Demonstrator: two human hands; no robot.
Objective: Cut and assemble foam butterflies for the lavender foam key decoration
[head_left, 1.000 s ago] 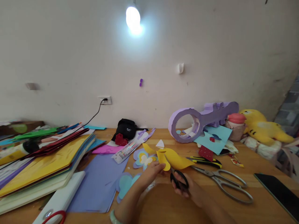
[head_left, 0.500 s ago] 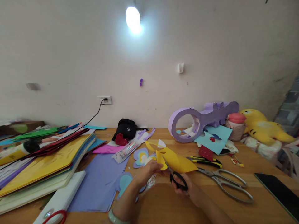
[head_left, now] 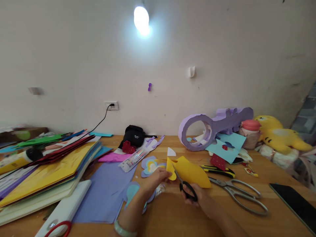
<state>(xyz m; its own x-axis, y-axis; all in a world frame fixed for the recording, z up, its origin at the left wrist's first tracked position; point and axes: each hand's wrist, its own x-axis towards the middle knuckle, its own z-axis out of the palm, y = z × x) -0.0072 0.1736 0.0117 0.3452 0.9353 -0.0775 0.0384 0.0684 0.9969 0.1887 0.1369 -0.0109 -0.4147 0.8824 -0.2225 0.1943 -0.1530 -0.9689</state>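
Observation:
My left hand (head_left: pixel 155 180) pinches the near edge of a yellow paper piece (head_left: pixel 191 172) held just above the wooden table (head_left: pixel 172 217). My right hand (head_left: pixel 198 197) grips small black-handled scissors (head_left: pixel 185 187), whose blades point up into the yellow paper. A green bangle circles my left wrist. Under my left hand lie a flower cutout in purple, blue and yellow (head_left: pixel 150 165) and a blue cutout (head_left: pixel 133 192) on purple paper.
A thick stack of coloured paper sheets (head_left: pixel 46 171) fills the left. Large metal scissors (head_left: pixel 237 191) and a yellow utility knife (head_left: pixel 217 170) lie right of my hands. A purple foam key (head_left: pixel 212 126), a yellow plush toy (head_left: pixel 278 135), a black pouch (head_left: pixel 134 135) and a dark phone (head_left: pixel 293 204) stand around.
The yellow paper has turned and dropped a little, its wide part swinging to the right. Both hands shifted slightly with it; the scissors stay in the paper.

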